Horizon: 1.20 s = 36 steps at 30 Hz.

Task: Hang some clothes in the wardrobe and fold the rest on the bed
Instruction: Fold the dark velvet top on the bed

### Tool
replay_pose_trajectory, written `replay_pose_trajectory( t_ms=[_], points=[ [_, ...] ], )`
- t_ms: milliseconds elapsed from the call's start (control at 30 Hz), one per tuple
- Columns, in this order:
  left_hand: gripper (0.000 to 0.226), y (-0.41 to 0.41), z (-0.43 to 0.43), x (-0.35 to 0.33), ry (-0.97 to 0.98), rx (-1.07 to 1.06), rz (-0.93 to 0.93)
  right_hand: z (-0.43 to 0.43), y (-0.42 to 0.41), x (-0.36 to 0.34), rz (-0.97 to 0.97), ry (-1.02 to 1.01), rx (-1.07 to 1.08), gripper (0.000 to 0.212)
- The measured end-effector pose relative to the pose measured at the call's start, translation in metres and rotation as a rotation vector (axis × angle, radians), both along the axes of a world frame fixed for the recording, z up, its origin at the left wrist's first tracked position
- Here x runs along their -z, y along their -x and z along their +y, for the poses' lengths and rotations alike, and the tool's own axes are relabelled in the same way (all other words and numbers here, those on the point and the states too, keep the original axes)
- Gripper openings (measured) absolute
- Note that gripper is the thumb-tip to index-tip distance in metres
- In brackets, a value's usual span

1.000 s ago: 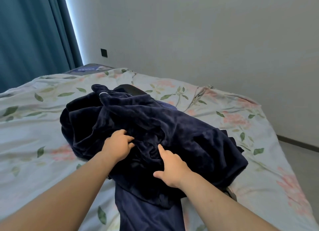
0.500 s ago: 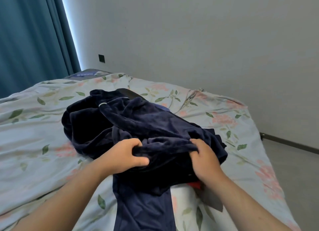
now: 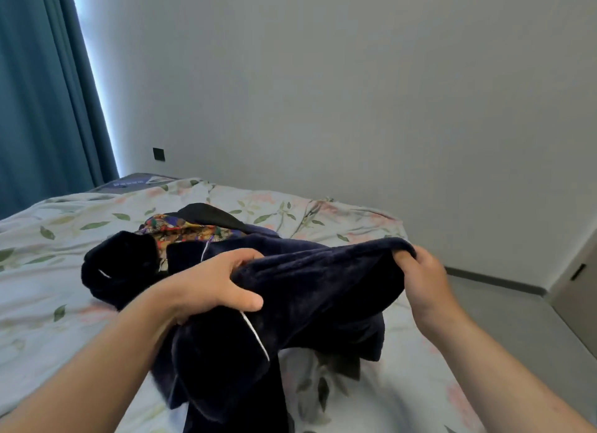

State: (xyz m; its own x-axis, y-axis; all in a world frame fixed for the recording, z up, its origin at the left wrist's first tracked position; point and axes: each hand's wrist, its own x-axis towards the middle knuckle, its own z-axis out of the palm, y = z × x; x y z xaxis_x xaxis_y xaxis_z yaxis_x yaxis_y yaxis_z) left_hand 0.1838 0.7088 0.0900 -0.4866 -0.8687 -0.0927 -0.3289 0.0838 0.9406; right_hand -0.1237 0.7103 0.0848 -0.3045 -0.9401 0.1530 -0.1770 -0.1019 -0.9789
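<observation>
Soft, even daylight fills the room, moderately bright. Its source shows at the upper left of the frame — a thin blown-out strip of glare (image 3: 93, 86) along the edge of the teal curtain (image 3: 42, 93), fading across the grey wall (image 3: 355, 93) toward the right. Shadows are faint and diffuse; the dark navy garment (image 3: 310, 290) swallows detail, its folds nearly black. Wide-angle distortion bends the curtain and the skirting at the right edge. The lower frame is soft — the forearms and the bedsheet (image 3: 48, 287) near the bottom blur slightly, and compression smears the floral print.
</observation>
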Motion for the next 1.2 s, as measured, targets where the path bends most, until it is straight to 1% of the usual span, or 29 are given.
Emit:
replay_pose_trajectory(
  t_ms=[33, 67, 100, 133, 200, 233, 267, 333, 367, 433, 467, 533, 567, 633, 667, 700, 733, 800, 833, 867, 900, 967, 1000, 1033, 1100, 1133, 1167, 1200],
  points=[
    [0.048, 0.005, 0.005, -0.01, 0.035, 0.029, -0.135, 0.007, 0.006, -0.006, -0.01, 0.011, 0.013, 0.02],
    [0.045, 0.01, 0.008, -0.019, 0.103, 0.02, -0.273, 0.014, 0.012, -0.012, -0.009, 0.019, 0.028, 0.023],
    [0.039, 0.015, 0.011, -0.027, 0.163, -0.011, -0.36, 0.022, 0.017, -0.017, 0.001, 0.03, 0.044, 0.025],
    [0.031, 0.017, 0.01, -0.032, 0.195, -0.051, -0.384, 0.029, 0.022, -0.023, 0.013, 0.044, 0.066, 0.027],
    [0.015, 0.024, 0.01, -0.045, 0.223, -0.143, -0.365, 0.044, 0.03, -0.036, 0.035, 0.071, 0.112, 0.037],
    [0.01, 0.026, 0.01, -0.052, 0.282, -0.193, -0.364, 0.05, 0.035, -0.042, 0.048, 0.081, 0.122, 0.041],
    [0.007, 0.028, 0.008, -0.061, 0.385, -0.25, -0.384, 0.055, 0.038, -0.047, 0.074, 0.087, 0.128, 0.039],
    [0.008, 0.031, 0.008, -0.082, 0.598, -0.399, -0.396, 0.067, 0.041, -0.06, 0.16, 0.083, 0.11, 0.033],
    [0.01, 0.032, 0.009, -0.095, 0.683, -0.464, -0.372, 0.072, 0.043, -0.066, 0.209, 0.078, 0.084, 0.032],
    [0.016, 0.033, 0.01, -0.121, 0.8, -0.548, -0.322, 0.082, 0.047, -0.08, 0.3, 0.049, 0.019, 0.036],
    [0.022, 0.034, 0.009, -0.132, 0.862, -0.575, -0.311, 0.087, 0.048, -0.087, 0.328, 0.039, -0.007, 0.04],
    [0.031, 0.041, 0.009, -0.15, 0.998, -0.614, -0.34, 0.097, 0.053, -0.101, 0.302, 0.03, -0.034, 0.042],
    [0.029, 0.045, 0.006, -0.156, 1.057, -0.645, -0.381, 0.1, 0.055, -0.106, 0.246, 0.022, -0.053, 0.039],
    [0.02, 0.058, -0.001, -0.164, 1.111, -0.686, -0.432, 0.106, 0.059, -0.114, 0.089, 0.01, -0.083, 0.033],
    [0.013, 0.067, 0.0, -0.168, 1.058, -0.675, -0.424, 0.108, 0.063, -0.116, 0.031, 0.022, -0.055, 0.031],
    [0.012, 0.075, -0.002, -0.17, 0.952, -0.64, -0.404, 0.108, 0.069, -0.115, 0.031, 0.035, 0.019, 0.03],
    [0.017, 0.085, -0.001, -0.172, 0.777, -0.583, -0.34, 0.106, 0.076, -0.11, 0.096, 0.028, 0.123, 0.029],
    [0.018, 0.105, 0.0, -0.172, 0.332, -0.437, -0.063, 0.101, 0.085, -0.092, 0.349, -0.038, 0.298, 0.023],
    [0.014, 0.116, 0.0, -0.169, 0.156, -0.38, 0.08, 0.097, 0.087, -0.079, 0.449, -0.071, 0.328, 0.016],
    [0.011, 0.127, 0.003, -0.165, 0.039, -0.328, 0.183, 0.095, 0.085, -0.066, 0.504, -0.087, 0.319, 0.009],
    [0.011, 0.137, 0.004, -0.161, -0.047, -0.273, 0.257, 0.095, 0.08, -0.055, 0.534, -0.09, 0.289, 0.013],
    [0.018, 0.155, 0.006, -0.15, -0.152, -0.184, 0.351, 0.097, 0.066, -0.037, 0.538, -0.028, 0.194, 0.029],
    [0.019, 0.163, 0.007, -0.144, -0.185, -0.151, 0.372, 0.099, 0.057, -0.034, 0.471, 0.014, 0.128, 0.037],
    [0.018, 0.171, 0.008, -0.138, -0.215, -0.117, 0.378, 0.104, 0.047, -0.036, 0.338, 0.027, 0.037, 0.047],
    [0.015, 0.182, 0.019, -0.127, -0.251, -0.024, 0.335, 0.109, 0.033, -0.037, -0.042, -0.003, -0.153, 0.074],
    [0.014, 0.185, 0.026, -0.122, -0.259, 0.038, 0.293, 0.108, 0.033, -0.035, -0.219, -0.024, -0.204, 0.075],
    [0.012, 0.185, 0.034, -0.116, -0.256, 0.108, 0.239, 0.104, 0.039, -0.031, -0.368, -0.037, -0.21, 0.067],
    [0.008, 0.184, 0.041, -0.108, -0.226, 0.189, 0.174, 0.101, 0.047, -0.026, -0.478, -0.072, -0.179, 0.056]
  ],
)
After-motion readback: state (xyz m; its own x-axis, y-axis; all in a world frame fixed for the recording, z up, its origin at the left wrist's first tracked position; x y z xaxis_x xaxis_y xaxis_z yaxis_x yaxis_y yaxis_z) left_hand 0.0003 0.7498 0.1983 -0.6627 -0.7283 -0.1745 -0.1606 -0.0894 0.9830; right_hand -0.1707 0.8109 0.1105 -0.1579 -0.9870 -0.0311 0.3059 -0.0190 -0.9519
